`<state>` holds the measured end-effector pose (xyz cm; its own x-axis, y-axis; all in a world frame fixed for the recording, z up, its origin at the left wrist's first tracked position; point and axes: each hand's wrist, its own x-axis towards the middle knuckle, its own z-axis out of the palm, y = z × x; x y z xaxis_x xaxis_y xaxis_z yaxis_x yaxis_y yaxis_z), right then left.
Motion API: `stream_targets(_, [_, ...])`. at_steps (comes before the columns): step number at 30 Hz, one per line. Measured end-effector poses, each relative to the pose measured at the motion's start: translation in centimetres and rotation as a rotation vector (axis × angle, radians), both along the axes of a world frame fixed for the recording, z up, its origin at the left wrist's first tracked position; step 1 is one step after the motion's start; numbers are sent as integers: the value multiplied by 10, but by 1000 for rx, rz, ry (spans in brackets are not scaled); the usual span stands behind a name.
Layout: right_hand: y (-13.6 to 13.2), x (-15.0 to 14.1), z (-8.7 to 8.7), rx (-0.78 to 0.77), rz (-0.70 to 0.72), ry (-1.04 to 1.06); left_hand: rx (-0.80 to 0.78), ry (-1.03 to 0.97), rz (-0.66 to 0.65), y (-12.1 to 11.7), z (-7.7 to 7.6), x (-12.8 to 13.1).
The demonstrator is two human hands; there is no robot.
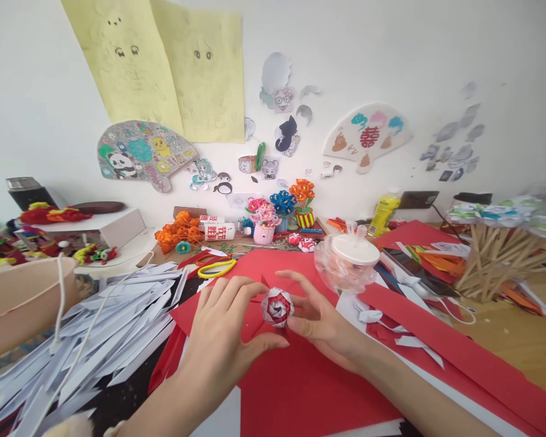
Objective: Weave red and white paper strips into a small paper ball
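Observation:
A small ball of folded red and white paper (278,307), with a swirl of folds facing me, is held above the red paper sheets (291,388). My right hand (321,318) grips it from the right, thumb on its lower edge and fingers behind. On the other side, my left hand (225,321) curves around it with thumb and fingers apart. The left index fingertip is close to the ball's upper edge; whether it touches I cannot tell. Yellow-handled scissors (217,268) lie just beyond my left hand.
White paper strips (118,328) are heaped at left beside a pale bin (22,303). A lidded plastic cup (352,258) in clear wrap stands right of centre. Beaded flower pots (264,230) line the wall. Paper scraps (404,340) and a bundle of brown strips (505,261) lie right.

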<state>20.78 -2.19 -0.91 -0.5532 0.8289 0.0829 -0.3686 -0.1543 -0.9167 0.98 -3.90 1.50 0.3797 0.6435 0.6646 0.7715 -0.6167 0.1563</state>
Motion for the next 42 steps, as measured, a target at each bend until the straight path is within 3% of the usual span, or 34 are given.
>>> stream_targets(15, [6, 5, -2, 71, -24, -103, -44, 5, -76, -2, 1, -1])
stream_targets(24, [5, 6, -4, 93, 11, -52, -91, -9, -101, -4, 5, 0])
stream_targets(31, [8, 4, -6, 41, 118, 85, -177, -95, -148, -1, 7, 1])
stream_targets(34, [10, 2, -10, 13, 78, 110, -109, -138, -134, 2, 5, -1])
stream_targets(37, [11, 0, -12, -30, -19, 86, 81, -142, -85, -2, 5, 0])
stream_targets(42, [8, -4, -9, -67, -108, 52, 273, 66, -141, -14, 6, 10])
